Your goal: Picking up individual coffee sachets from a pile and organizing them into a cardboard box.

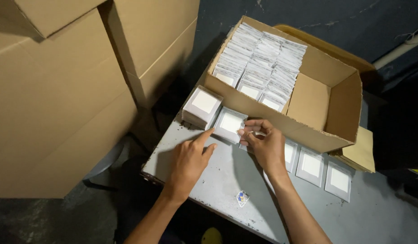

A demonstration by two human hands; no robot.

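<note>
Head view: left hand [189, 159] lies palm down on the grey counter [227, 180], index finger stretched out, tip touching the near edge of a square white packet [230, 123] that lies flat on the counter. Other fingers loosely curled, nothing gripped. Right hand [264, 143] just beside it, fingers bent, thumb and fingertips pinching the right edge of that same packet; a second packet may sit under the fingers, can't tell. Packet sits between the two hands, against the front wall of the open cardboard box [326, 108]. Left of it, touching or nearly so, a small stack of packets [202, 106] on the counter corner. Right of the right hand, a row of single packets [324, 171] laid flat along the box front. Box holds upright rows of packets [258, 63] filling its left part; right part bare. Small sticker [242, 198] on the counter near the right forearm. Large closed cartons [60, 90] stand to the left, off the counter.
</note>
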